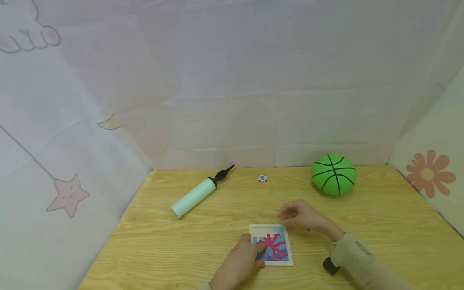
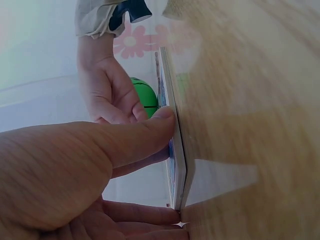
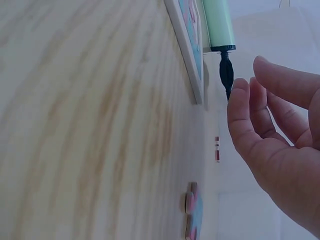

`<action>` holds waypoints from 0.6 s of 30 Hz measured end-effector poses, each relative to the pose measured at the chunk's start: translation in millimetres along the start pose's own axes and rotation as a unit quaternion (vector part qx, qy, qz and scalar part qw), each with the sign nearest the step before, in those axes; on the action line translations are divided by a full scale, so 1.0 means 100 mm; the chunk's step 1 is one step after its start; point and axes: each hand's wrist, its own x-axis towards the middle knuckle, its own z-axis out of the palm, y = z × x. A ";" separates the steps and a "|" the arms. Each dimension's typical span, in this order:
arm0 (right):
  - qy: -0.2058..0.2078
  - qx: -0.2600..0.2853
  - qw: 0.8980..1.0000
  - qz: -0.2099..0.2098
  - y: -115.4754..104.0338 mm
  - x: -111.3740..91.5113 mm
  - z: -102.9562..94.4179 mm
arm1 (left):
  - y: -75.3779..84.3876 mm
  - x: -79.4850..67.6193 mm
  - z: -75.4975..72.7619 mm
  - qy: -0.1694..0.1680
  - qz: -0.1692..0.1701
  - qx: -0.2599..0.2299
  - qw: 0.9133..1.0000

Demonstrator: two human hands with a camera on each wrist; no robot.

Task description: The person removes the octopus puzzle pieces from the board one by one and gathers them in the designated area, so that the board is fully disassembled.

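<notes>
A jigsaw puzzle point(image 1: 277, 249) with a pink octopus on blue lies flat in a white frame. The upper left part of its frame shows bare white backing. My left hand point(image 1: 240, 259) steadies it at the left side, one finger pressing on the picture. In the left wrist view the thumb point(image 2: 142, 137) rests against the edge of the frame point(image 2: 177, 165). Just beyond the frame's upper right corner, my right hand point(image 1: 304, 217) hovers with loosely bent fingers, holding nothing. A loose puzzle piece point(image 3: 195, 212) lies on the table below it, mostly hidden in the head view.
A mint-green hand pump point(image 1: 193, 197) with a black nozzle lies at the left. Near the back edge is a poker chip point(image 1: 262, 178). The green ball point(image 1: 333, 174) with black lines sits back right. Printed white cloth point(image 1: 224, 100) surrounds the wooden table point(image 1: 152, 249).
</notes>
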 end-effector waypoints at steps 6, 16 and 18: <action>-0.036 0.025 0.999 -0.008 0.01 0.10 0.08 | 0.01 0.01 -0.01 -0.007 -0.004 -0.004 1.000; -0.052 0.002 0.999 0.004 -0.02 0.20 0.16 | 0.00 0.01 -0.01 -0.005 0.001 0.005 1.000; -0.054 -0.009 0.999 0.004 -0.02 0.21 0.16 | 0.00 0.01 -0.01 -0.003 0.002 0.004 1.000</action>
